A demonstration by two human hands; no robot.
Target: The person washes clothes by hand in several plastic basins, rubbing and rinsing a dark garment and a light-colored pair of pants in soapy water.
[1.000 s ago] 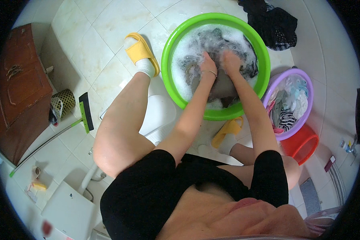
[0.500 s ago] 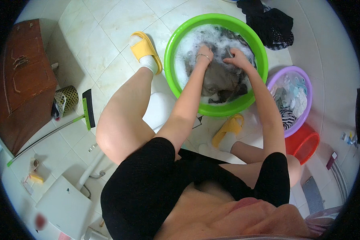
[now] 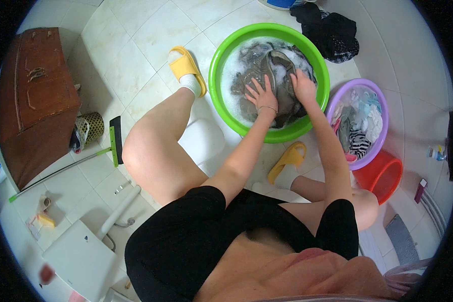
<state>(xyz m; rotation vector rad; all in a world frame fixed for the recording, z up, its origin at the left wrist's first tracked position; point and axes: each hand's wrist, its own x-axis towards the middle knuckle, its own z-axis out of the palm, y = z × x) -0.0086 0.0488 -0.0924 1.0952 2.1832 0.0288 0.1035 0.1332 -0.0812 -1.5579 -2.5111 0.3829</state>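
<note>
Grey-brown wet cloth garment (image 3: 285, 94) lies in the round green plastic tub (image 3: 215, 80), visible length pointing away from the person, between both hands. Left hand (image 3: 262, 97): fingers spread on its left side. Right hand (image 3: 304, 88): curled at its right edge; cannot tell whether pinching.

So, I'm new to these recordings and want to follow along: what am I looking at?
No machine here: a person works bare-handed, seen from above by a head-worn fisheye camera, so straight edges look bent. A green basin of sudsy water stands on the tiled floor. In it, the left hand lies on wet grey-brown cloth, fingers spread. The right hand touches the cloth's right side; whether it grips is hard to tell. To the right are a purple basin of clothes and a red bucket; black clothes lie further ahead.
</note>
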